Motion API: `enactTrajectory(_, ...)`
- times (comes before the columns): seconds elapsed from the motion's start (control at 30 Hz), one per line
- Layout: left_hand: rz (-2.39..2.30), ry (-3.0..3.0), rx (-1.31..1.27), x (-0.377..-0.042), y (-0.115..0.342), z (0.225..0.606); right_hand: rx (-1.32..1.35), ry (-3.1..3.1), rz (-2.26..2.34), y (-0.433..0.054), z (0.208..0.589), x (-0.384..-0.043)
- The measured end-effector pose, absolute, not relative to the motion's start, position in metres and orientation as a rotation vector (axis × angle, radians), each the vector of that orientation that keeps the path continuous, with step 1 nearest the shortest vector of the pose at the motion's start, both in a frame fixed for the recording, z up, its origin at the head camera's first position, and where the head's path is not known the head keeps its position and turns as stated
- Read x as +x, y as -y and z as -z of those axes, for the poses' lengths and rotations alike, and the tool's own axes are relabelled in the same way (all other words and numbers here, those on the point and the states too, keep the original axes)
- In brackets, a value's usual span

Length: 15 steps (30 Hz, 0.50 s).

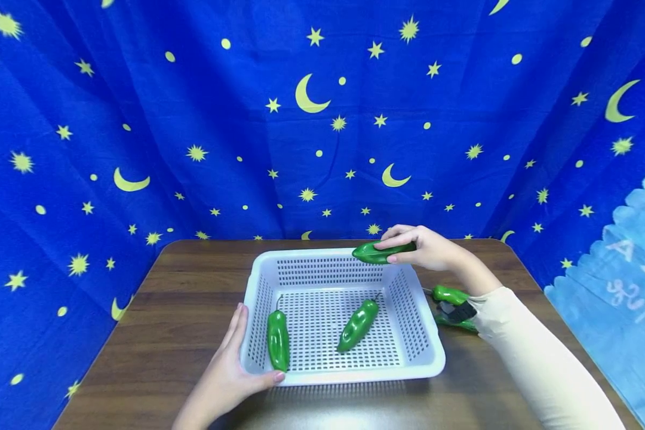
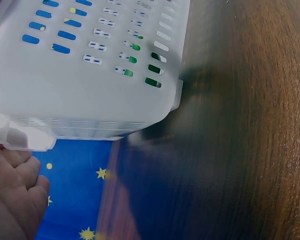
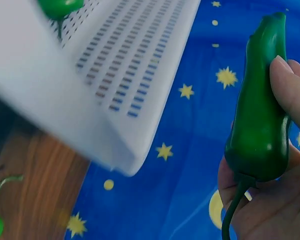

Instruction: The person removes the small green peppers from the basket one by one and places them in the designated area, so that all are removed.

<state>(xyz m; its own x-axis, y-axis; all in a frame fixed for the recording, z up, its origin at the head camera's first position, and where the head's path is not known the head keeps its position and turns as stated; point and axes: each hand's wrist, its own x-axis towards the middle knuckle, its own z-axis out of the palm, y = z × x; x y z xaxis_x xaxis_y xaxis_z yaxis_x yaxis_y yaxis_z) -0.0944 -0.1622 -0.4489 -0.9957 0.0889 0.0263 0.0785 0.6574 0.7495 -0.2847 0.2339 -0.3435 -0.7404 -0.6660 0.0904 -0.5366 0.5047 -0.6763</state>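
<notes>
A white perforated plastic basket stands on the table. My left hand holds its front left corner, thumb on the front rim and fingers along the left side; curled fingers show below the rim in the left wrist view. Over the back right rim, my right hand grips a green pepper between thumb and fingers. In the right wrist view that pepper has its stem pointing down. Inside the basket lie two more green peppers, one at the left and one right of centre.
On the table right of the basket lie a green pepper and another green piece, partly hidden by my right wrist and its dark camera. A blue curtain with yellow stars and moons surrounds the brown table.
</notes>
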Motion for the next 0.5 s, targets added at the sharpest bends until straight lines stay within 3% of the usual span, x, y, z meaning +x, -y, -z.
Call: enactTrajectory(0.5, -1.274, -2.818, 0.112, -0.096, 0.160, 0.450, -0.823, -2.689, 1.063, -0.300, 0.360, -0.281)
